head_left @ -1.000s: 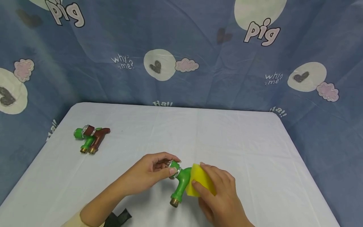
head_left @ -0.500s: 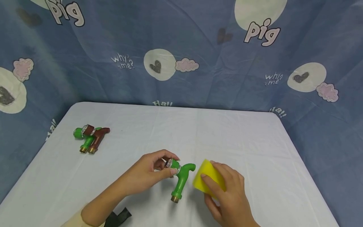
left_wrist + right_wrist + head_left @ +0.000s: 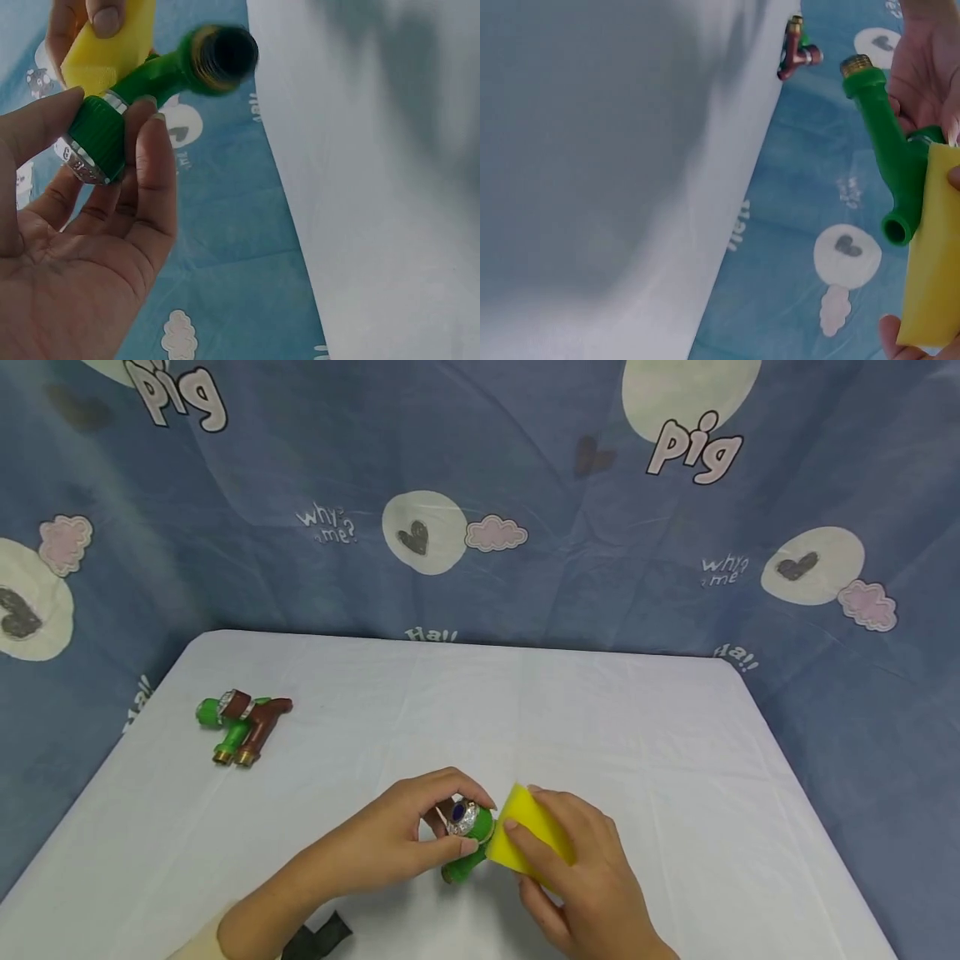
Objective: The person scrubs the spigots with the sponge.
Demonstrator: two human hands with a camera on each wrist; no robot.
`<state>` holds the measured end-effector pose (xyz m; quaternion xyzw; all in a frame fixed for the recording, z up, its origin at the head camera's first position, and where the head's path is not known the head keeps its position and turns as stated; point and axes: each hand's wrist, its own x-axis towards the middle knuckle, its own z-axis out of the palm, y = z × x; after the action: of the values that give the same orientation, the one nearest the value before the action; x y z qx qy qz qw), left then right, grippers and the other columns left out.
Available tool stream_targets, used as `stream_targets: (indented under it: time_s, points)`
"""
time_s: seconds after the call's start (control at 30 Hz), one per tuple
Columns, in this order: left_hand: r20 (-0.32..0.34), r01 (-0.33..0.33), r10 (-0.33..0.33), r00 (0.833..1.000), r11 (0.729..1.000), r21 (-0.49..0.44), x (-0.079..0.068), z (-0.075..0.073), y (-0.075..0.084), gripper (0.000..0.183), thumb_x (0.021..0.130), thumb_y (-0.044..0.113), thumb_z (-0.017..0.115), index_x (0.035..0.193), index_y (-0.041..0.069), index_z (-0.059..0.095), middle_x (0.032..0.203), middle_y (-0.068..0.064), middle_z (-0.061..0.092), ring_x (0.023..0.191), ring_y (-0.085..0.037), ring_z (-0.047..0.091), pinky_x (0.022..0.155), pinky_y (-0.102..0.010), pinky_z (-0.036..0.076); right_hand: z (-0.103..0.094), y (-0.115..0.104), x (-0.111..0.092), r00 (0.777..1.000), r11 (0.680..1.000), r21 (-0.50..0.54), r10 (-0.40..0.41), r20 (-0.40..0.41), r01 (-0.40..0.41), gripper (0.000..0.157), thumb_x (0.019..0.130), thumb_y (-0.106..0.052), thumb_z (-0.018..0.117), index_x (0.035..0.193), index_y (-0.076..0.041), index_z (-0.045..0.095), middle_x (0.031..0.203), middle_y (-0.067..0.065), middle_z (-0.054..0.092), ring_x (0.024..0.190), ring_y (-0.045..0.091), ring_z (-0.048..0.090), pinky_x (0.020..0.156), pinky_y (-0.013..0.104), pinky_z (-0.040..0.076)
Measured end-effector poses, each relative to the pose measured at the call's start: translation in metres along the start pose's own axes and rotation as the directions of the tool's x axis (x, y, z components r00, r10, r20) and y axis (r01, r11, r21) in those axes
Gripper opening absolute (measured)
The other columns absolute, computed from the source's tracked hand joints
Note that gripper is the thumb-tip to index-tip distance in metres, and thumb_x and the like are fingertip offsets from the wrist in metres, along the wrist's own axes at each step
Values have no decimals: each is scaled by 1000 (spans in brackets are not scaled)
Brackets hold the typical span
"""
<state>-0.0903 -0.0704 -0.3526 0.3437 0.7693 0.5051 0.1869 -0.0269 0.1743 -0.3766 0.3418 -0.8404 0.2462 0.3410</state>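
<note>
Above the table, my left hand point(image 3: 408, 835) grips a green tap point(image 3: 885, 139) by its ribbed green and silver knob, thumb on one side and fingers on the other. The tap's brass threaded end and open spout show in the right wrist view. My right hand point(image 3: 596, 877) holds a yellow sponge point(image 3: 534, 831) between thumb and fingers. The sponge lies against the tap's side in the right wrist view. In the head view, the sponge and left fingers hide much of the tap.
A brown tap point(image 3: 262, 727) and another green tap point(image 3: 210, 712) lie together, overlapping, at the table's left. A white cloth point(image 3: 637, 760) covers the table. Blue printed fabric point(image 3: 540, 585) hangs behind it. A black strap point(image 3: 326, 935) shows near the left forearm.
The sponge moved right, off the tap's spout, then came back left against it. The left hand has turned the tap, so its knob top now faces the head camera.
</note>
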Motion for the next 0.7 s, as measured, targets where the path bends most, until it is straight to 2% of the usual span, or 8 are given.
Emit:
stream_targets:
  time_s: [0.13, 0.33, 0.5, 0.7]
  points:
    - [8, -65, 65, 998, 998, 22, 1, 1, -2, 33, 92, 24, 69, 121, 31, 55, 119, 10, 58, 91, -10, 60, 77, -27, 54, -2, 4, -4, 1000, 1000, -19, 14, 15, -14, 33, 97, -27, 45, 116, -15, 69, 129, 19, 55, 109, 36, 53, 83, 47, 41]
    - [4, -100, 100, 995, 994, 34, 2, 1, -4, 32, 92, 21, 68, 120, 30, 55, 116, 11, 57, 92, -9, 59, 76, -27, 54, -6, 12, -15, 994, 995, -49, 90, 59, -87, 34, 96, -30, 45, 117, -17, 69, 132, 17, 54, 112, 35, 51, 85, 45, 37]
    - [-32, -72, 74, 997, 996, 45, 2, -1, -3, 31, 91, 22, 70, 117, 30, 56, 114, 12, 58, 91, -9, 60, 80, -28, 53, -9, 15, -20, 991, 992, -57, 120, 51, -117, 34, 93, -28, 46, 116, -17, 69, 131, 16, 55, 112, 35, 51, 84, 42, 36]
    - [-86, 23, -21, 996, 999, 29, 1, 2, -3, 28, 87, 34, 73, 111, 33, 58, 110, 16, 59, 92, -10, 59, 83, -30, 52, -13, 12, -14, 995, 994, -41, 102, 17, -101, 36, 95, -31, 46, 117, -13, 68, 129, 18, 56, 109, 35, 51, 92, 38, 34]
